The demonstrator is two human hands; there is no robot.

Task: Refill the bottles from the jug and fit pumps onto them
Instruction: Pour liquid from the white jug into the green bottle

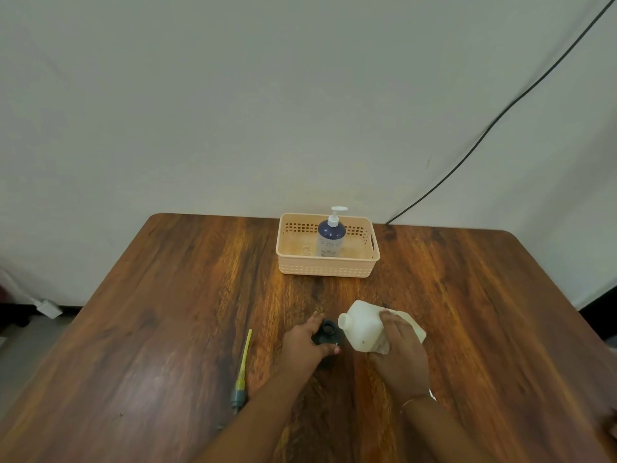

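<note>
My right hand (399,349) grips a white jug (362,324), tilted so its spout points left at the open mouth of a dark bottle (329,329). My left hand (305,344) is wrapped around that dark bottle, which stands on the wooden table (167,312); most of its body is hidden by my fingers. A loose pump with a yellow tube and grey collar (243,369) lies on the table to the left of my left arm. At the back, a dark blue bottle with a white pump (330,235) stands upright inside a peach basket (329,267).
The peach basket sits near the table's far edge, against a pale wall. A black cable (500,115) runs down the wall to the right of the basket. A white plug block (48,309) lies on the floor at the left.
</note>
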